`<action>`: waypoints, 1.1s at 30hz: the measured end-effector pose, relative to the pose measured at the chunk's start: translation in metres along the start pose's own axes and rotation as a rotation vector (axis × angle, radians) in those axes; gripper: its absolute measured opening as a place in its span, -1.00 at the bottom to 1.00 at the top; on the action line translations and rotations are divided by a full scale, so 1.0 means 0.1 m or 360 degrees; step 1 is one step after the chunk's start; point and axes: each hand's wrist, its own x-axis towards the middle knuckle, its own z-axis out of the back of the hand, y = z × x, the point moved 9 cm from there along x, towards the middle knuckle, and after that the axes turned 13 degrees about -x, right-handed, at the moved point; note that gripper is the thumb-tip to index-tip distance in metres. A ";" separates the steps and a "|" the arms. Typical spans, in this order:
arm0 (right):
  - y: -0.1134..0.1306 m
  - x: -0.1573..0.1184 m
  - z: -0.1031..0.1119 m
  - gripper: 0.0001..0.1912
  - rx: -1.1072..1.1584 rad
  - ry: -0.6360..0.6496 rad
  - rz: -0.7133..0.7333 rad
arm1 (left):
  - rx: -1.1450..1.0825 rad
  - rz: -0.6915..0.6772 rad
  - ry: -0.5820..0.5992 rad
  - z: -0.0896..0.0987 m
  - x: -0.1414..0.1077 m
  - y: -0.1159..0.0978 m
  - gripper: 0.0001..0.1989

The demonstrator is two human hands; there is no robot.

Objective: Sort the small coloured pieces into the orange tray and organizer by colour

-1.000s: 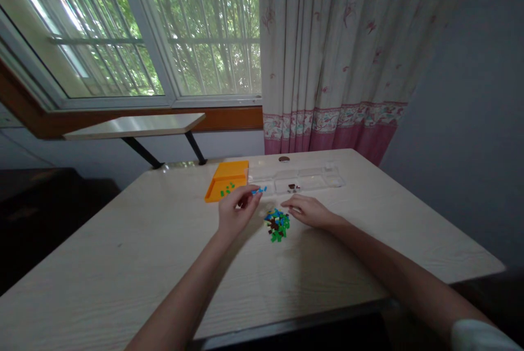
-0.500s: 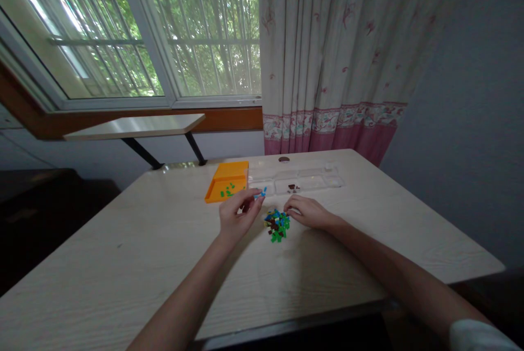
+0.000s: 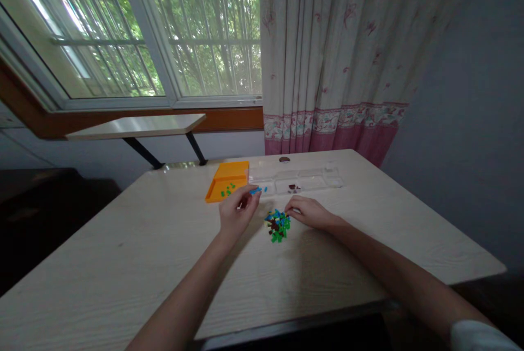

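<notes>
My left hand (image 3: 239, 210) hovers by the left compartment of a clear plastic tray (image 3: 311, 191), thumb and forefinger slightly apart. Small blue building blocks (image 3: 256, 191) show between and just beyond those fingertips, and one more blue block (image 3: 266, 189) lies to their right. My right hand (image 3: 308, 212) rests at the upper right edge of a mixed pile of small building blocks (image 3: 278, 226), coloured green, blue, brown and yellow. Its fingertips are pinched together against the pile. Whatever they grip is too small to make out.
An open orange box (image 3: 213, 191) holding several green blocks (image 3: 228, 191) adjoins the tray on the left. Brown blocks (image 3: 292, 188) lie in the tray's middle compartment. Behind it sits a dark round object (image 3: 284, 160). A raised shelf (image 3: 139, 125) stands at the back left.
My left hand has drawn slightly left and its fingertips have parted, uncovering more blue blocks. My right hand stays by the pile, shifted only very slightly.
</notes>
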 end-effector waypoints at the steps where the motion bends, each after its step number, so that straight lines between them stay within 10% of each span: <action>1: 0.00 0.00 0.00 -0.84 -0.0007 0.0005 -0.0012 | 0.0077 0.0088 0.0042 -0.02 0.01 0.10 -0.79; 12: -0.03 0.00 0.01 -0.84 -0.0036 -0.0015 -0.0067 | 0.0825 0.0698 0.0510 -0.16 -0.07 1.06 -0.71; 25: -0.04 0.01 0.05 -0.86 0.0037 -0.0062 -0.0106 | 0.0698 0.0615 0.0559 -0.23 -0.07 0.93 -0.67; 33: 0.08 -0.01 0.17 -0.88 -0.0007 -0.0192 -0.0031 | -0.0017 0.0585 0.1045 -0.81 -0.44 0.48 -0.73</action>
